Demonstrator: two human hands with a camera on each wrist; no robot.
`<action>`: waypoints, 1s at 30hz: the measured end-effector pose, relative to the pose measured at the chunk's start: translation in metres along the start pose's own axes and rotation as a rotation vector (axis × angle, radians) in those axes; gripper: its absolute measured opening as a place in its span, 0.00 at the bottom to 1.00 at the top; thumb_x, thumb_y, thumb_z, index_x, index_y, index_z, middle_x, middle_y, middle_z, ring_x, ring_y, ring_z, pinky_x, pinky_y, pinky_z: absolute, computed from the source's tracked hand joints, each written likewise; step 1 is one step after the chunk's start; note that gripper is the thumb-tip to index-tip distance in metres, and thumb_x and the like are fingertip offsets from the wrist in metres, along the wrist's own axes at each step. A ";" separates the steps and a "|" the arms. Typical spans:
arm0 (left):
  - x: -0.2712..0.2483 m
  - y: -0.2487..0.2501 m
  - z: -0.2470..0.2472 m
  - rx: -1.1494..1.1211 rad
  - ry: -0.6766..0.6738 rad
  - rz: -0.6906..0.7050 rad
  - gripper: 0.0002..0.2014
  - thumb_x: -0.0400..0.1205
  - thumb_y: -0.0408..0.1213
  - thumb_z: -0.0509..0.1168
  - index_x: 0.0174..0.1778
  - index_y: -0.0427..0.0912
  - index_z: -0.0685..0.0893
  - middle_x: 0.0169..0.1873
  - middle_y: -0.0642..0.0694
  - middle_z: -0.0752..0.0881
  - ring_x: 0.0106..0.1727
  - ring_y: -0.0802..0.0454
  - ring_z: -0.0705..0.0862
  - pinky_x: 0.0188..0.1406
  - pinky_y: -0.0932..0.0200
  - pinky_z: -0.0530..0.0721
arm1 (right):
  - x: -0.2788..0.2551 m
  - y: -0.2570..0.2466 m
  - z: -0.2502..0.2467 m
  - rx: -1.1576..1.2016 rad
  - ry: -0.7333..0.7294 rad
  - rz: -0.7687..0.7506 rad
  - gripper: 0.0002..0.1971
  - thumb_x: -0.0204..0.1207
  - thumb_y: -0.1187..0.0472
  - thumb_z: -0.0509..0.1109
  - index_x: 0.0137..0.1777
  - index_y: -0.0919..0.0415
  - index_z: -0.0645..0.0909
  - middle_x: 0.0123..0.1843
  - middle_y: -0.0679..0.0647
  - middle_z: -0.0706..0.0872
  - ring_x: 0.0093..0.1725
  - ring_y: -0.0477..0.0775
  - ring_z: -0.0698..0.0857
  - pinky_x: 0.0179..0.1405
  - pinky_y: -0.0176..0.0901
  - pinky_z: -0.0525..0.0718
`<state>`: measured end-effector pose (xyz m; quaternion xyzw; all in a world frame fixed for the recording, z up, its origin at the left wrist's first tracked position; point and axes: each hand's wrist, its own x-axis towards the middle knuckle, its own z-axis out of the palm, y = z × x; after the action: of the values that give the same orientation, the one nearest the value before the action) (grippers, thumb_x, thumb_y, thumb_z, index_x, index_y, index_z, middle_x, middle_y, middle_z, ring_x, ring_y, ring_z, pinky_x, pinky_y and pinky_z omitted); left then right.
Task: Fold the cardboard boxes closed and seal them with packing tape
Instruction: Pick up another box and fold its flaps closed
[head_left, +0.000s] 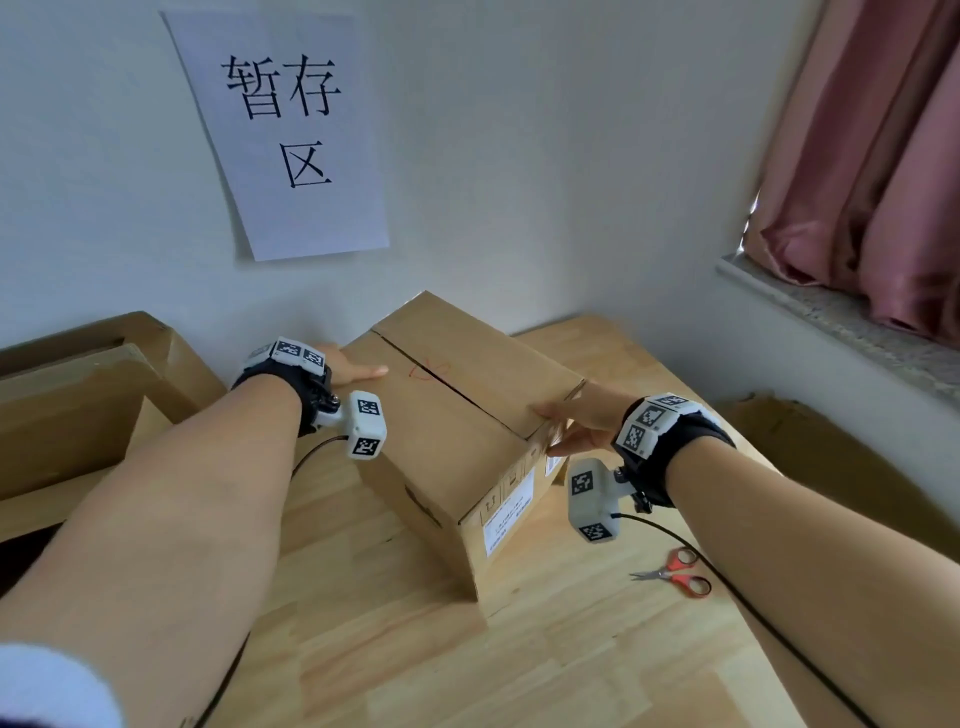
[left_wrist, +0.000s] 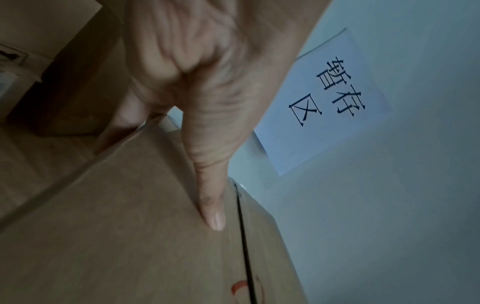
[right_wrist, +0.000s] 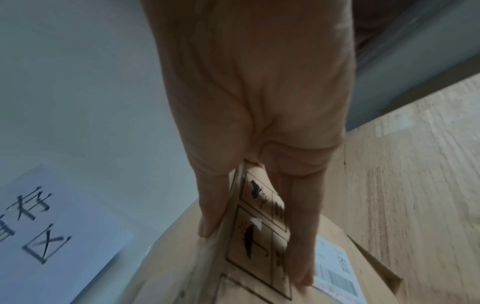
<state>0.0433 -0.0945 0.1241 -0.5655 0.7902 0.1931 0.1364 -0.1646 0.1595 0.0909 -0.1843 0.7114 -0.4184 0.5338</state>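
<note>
A closed cardboard box (head_left: 467, 415) sits at an angle on the wooden table (head_left: 389, 623), with a dark seam and a red pen mark along its top. My left hand (head_left: 353, 366) is at its far left end: the thumb (left_wrist: 210, 185) lies straight on the top flap and the fingers go down the end face, mostly hidden. My right hand (head_left: 571, 428) straddles the near right top edge, thumb on top and straight fingers (right_wrist: 298, 236) flat on the side printed with handling symbols (right_wrist: 259, 246). No tape is in view.
Red-handled scissors (head_left: 675, 571) lie on the table right of the box. More open boxes (head_left: 78, 405) stand at the left, and brown cardboard (head_left: 831, 457) lies at the right. The wall with a paper sign (head_left: 291, 130) is close behind, and a window sill (head_left: 831, 312) is at the right.
</note>
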 end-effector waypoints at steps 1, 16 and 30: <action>0.001 -0.005 0.000 -0.003 -0.016 0.010 0.56 0.63 0.78 0.61 0.79 0.39 0.64 0.75 0.38 0.73 0.71 0.38 0.74 0.71 0.46 0.72 | -0.001 0.001 0.000 -0.002 0.010 -0.023 0.16 0.73 0.65 0.74 0.58 0.63 0.75 0.47 0.63 0.84 0.38 0.61 0.87 0.31 0.50 0.90; -0.051 -0.068 0.042 -0.840 0.295 0.072 0.44 0.67 0.49 0.80 0.74 0.56 0.60 0.71 0.45 0.63 0.67 0.44 0.73 0.56 0.47 0.84 | -0.016 -0.023 0.025 -0.119 0.334 -0.431 0.32 0.67 0.75 0.73 0.61 0.44 0.65 0.59 0.60 0.76 0.57 0.63 0.82 0.48 0.63 0.88; 0.026 -0.118 0.222 -0.987 0.085 -0.271 0.39 0.56 0.41 0.77 0.64 0.31 0.78 0.59 0.32 0.82 0.57 0.37 0.85 0.55 0.43 0.86 | -0.005 0.057 0.042 -0.103 0.387 -0.188 0.19 0.76 0.47 0.70 0.56 0.57 0.68 0.60 0.60 0.80 0.52 0.58 0.83 0.55 0.63 0.85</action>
<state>0.1462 -0.0480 -0.1026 -0.6671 0.5294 0.5007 -0.1552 -0.1145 0.1796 0.0451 -0.1932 0.8005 -0.4572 0.3360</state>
